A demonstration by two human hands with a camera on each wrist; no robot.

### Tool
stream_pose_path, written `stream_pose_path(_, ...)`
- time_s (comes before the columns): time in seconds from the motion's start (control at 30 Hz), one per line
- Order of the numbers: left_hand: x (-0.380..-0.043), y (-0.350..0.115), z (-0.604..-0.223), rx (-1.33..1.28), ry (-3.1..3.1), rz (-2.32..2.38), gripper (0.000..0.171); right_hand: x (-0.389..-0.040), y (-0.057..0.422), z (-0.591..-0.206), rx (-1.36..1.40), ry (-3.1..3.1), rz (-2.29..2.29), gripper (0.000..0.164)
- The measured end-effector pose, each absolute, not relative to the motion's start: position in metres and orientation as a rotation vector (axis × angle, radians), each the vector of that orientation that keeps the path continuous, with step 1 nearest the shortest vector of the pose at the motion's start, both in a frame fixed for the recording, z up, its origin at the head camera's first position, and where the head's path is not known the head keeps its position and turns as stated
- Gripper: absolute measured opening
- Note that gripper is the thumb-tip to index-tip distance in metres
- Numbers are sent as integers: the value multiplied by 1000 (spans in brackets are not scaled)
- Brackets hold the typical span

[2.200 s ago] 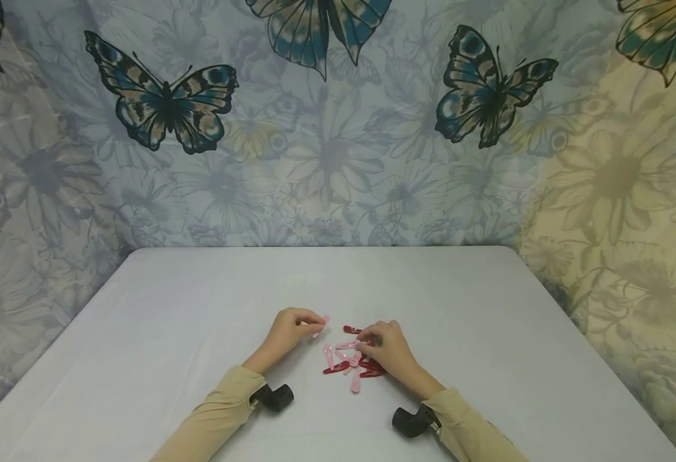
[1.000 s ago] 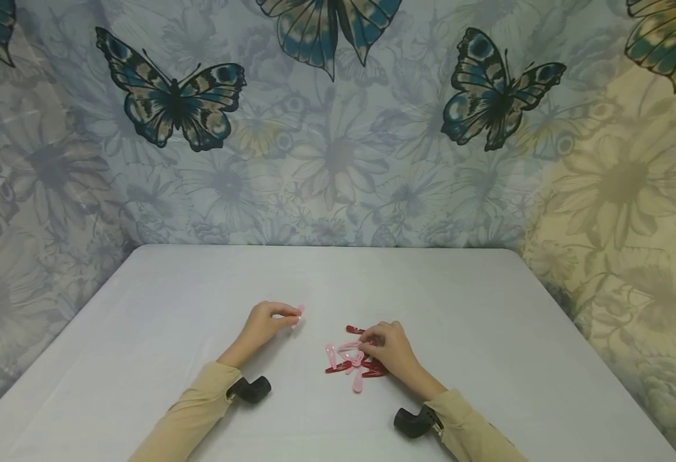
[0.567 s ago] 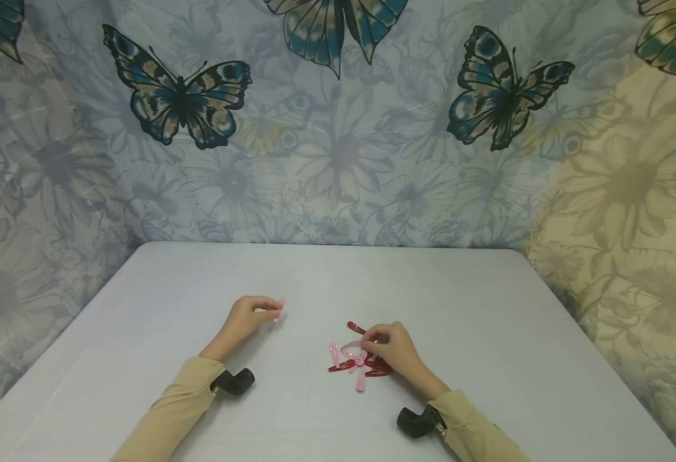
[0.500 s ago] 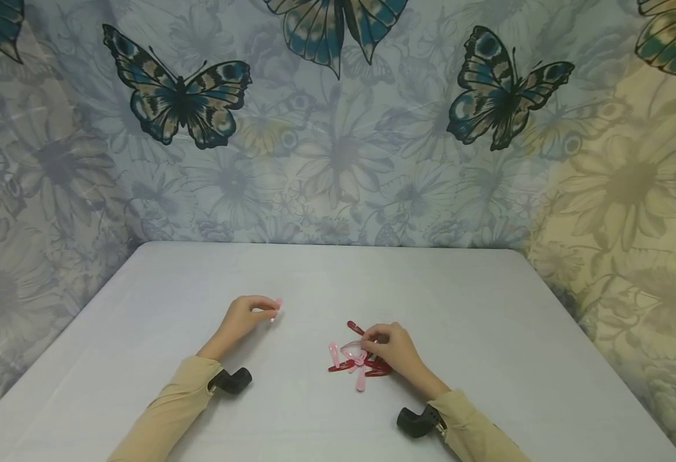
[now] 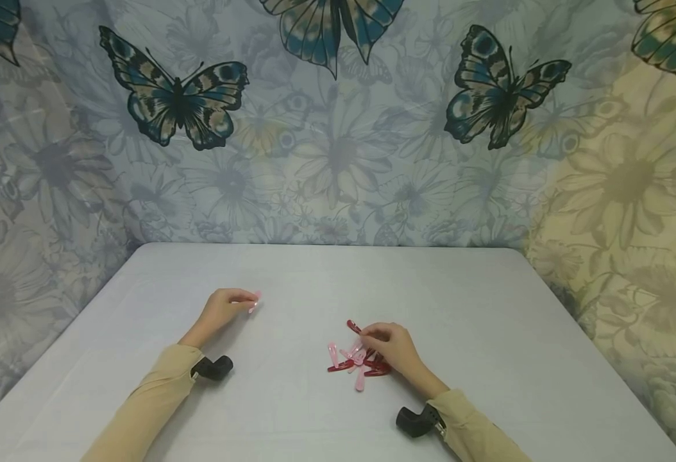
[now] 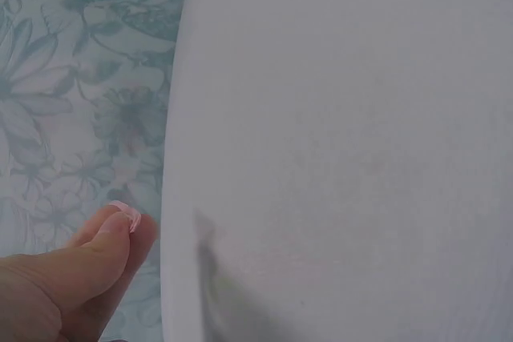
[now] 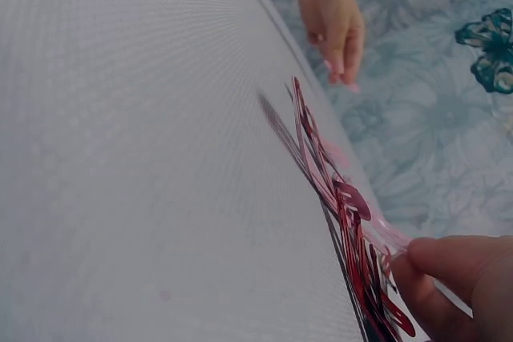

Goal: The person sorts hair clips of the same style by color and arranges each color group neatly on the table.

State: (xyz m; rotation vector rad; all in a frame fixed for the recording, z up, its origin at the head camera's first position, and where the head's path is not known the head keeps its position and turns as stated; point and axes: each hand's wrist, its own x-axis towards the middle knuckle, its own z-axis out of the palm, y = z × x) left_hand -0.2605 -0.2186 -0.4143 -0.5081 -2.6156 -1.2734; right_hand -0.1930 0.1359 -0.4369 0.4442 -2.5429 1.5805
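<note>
My left hand [image 5: 220, 310] is over the left part of the table, pinching a pink snap hair clip [image 5: 257, 296] between thumb and fingers. In the left wrist view only the clip's end [image 6: 127, 212] shows at the fingertips. On the right, my right hand [image 5: 394, 350] is at a small pile of red and pink hair clips. Its thumb and forefinger pinch the end of a pink hair clip [image 7: 388, 235], seen in the right wrist view. A red clip [image 5: 340, 366] and a pink clip [image 5: 360, 380] lie at the pile's near side; my right hand covers part of the pile.
The white table [image 5: 292, 410] reaches back to a wall cloth [image 5: 338, 160] printed with flowers and butterflies. Black wrist cameras sit on both sleeves, one on the left [image 5: 213, 368] and one on the right [image 5: 415, 421].
My left hand has moved left and farther back with its pink clip, away from the pile. My right hand has stayed at the pile, where a pink clip beneath its fingertips has shifted and tilted.
</note>
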Motion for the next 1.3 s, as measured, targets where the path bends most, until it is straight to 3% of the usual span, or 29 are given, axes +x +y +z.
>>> stream_pose_path(0.6,-281,-251,-424,-315,-2752,-1197,16,-194,134,-436,454,-2550,1566,6)
stream_pose_path(1.3,-287,-247,-425,-368,-2741,-1026,16,-192,136,-435,448,-2595,1541,5)
